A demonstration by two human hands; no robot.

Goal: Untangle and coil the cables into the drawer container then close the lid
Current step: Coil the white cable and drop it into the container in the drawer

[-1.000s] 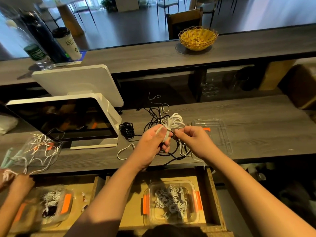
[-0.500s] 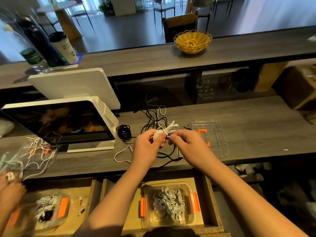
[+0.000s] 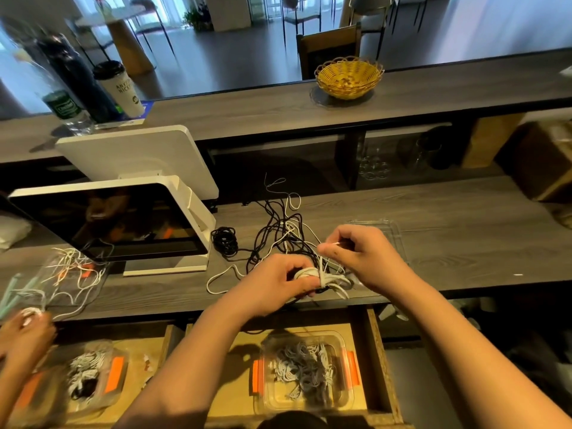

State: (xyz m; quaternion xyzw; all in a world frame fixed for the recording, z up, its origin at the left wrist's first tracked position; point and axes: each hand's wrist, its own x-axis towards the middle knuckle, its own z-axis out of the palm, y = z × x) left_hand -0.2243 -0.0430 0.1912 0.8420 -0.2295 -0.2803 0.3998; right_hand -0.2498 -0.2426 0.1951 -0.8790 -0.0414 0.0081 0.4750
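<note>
Grip: left hand [image 3: 275, 284] curls round the white cable bundle [image 3: 322, 275]; right hand [image 3: 368, 258] pinches its loose end.
Bundle: centre frame, at the tabletop [image 3: 464, 230] front edge, long axis left-right.
Change: bundle sits lower than before; right hand now raised above it.
Container [image 3: 305, 371]: below, in the open drawer.

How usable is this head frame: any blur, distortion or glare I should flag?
Head view: wide-angle bending curves the counter and desk edges; the left edge is motion-smeared, blurring the bottles and another person's hand; the monitor screen carries reflections; the left hand and right hand on the white cable bundle stay fairly sharp.
</note>
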